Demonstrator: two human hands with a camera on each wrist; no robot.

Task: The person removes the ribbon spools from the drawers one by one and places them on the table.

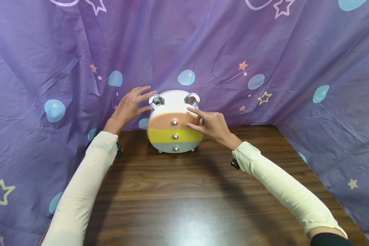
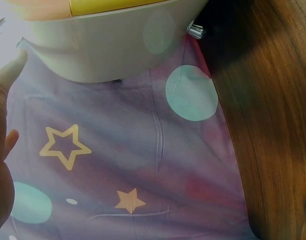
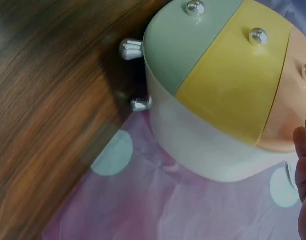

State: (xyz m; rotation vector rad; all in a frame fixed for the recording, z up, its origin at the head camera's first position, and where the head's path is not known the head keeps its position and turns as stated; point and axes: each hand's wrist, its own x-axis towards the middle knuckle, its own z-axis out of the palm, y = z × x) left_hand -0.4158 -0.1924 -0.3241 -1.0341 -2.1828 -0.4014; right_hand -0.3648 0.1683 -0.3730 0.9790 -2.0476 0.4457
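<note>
A small rounded white drawer box [image 1: 173, 99] stands on short silver feet at the back of the table. Its front has three bands, orange [image 1: 163, 120], yellow [image 1: 160, 136] and pale green [image 1: 164, 146], each with a silver knob. Two silver ear-like rings top it. My left hand [image 1: 130, 105] is spread beside the left ring [image 1: 156, 101]; whether its fingertips touch is unclear. Before the upper right of the box hovers my right hand [image 1: 214, 125], thumb and forefinger apart with nothing between them. Fingers [image 3: 303, 142] show at the right wrist view's edge, near the orange band.
The dark wooden table [image 1: 172, 184] carries the box near its back edge. A purple curtain [image 1: 215, 51] with stars and pale blue spots hangs close behind it and along both sides.
</note>
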